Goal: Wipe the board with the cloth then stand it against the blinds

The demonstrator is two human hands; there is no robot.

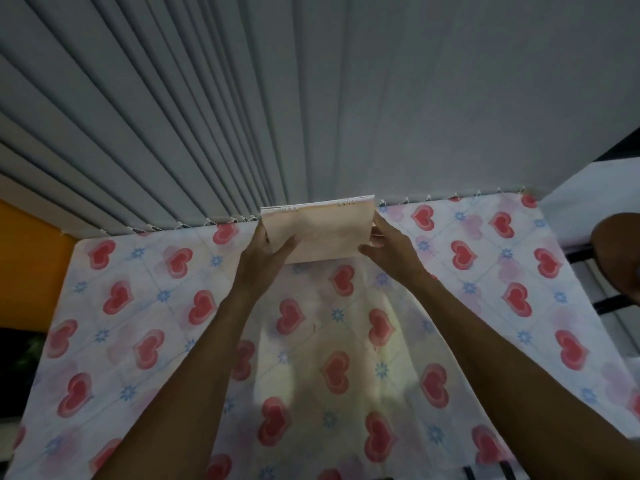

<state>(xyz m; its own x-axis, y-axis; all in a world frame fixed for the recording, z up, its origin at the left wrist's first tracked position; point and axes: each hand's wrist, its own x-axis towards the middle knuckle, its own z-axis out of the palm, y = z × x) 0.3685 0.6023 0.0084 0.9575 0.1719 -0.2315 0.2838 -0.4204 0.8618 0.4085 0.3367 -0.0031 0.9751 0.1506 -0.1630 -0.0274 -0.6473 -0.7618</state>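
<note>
Looks light and stiff, that board (317,233) — thin, pale, with wire rings along the top edge, so more like a spiral-bound card stand than anything heavy. Probably a bit slick on the faces, so best gripped by the two side edges, low down, exactly where it's being held. Not fragile, but likely to slide out at the base on that smooth heart-print tablecloth (145,306) if leaned too flat.

Sits at the far edge of the worktop, top edge right up at the bottom of the blinds (173,116); can't tell if actually touching.

Left hand (266,251): fingers curled partway, thumb across the front face, clamped on the left edge. Right hand (388,247): same deal on the right edge, fingers half closed around it. No cloth anywhere in sight, so wiping seems done.
</note>
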